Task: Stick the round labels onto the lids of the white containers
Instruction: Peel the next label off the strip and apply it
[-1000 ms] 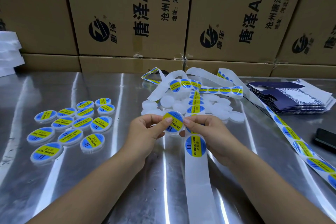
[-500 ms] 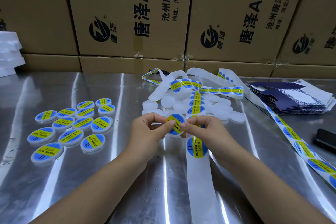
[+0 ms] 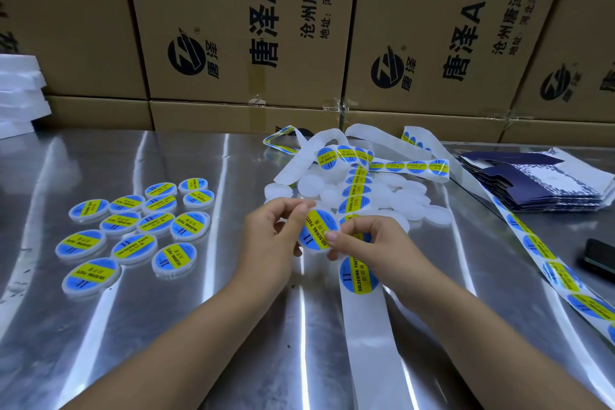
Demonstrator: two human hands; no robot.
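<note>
Between both hands sits a small white container (image 3: 318,232) whose lid carries a round blue-and-yellow label. My left hand (image 3: 273,240) grips its left rim, thumb on top. My right hand (image 3: 366,243) pinches its right edge, fingertip on the label. Under my right hand runs a white backing strip (image 3: 366,326) with one round label (image 3: 358,275) still on it. Behind the hands lies a pile of unlabelled white containers (image 3: 392,193). Several labelled containers (image 3: 133,226) lie grouped at the left.
A second label strip (image 3: 549,263) trails down the right side of the shiny metal table (image 3: 166,343). Dark blue flat cartons (image 3: 539,183) are stacked at the right, and a black phone (image 3: 599,256) lies at the right edge. Cardboard boxes (image 3: 233,27) wall the back.
The container has tilted and turned in my hands so its label faces me more. My right fingertip has moved onto the label's edge. The backing strip has stayed put.
</note>
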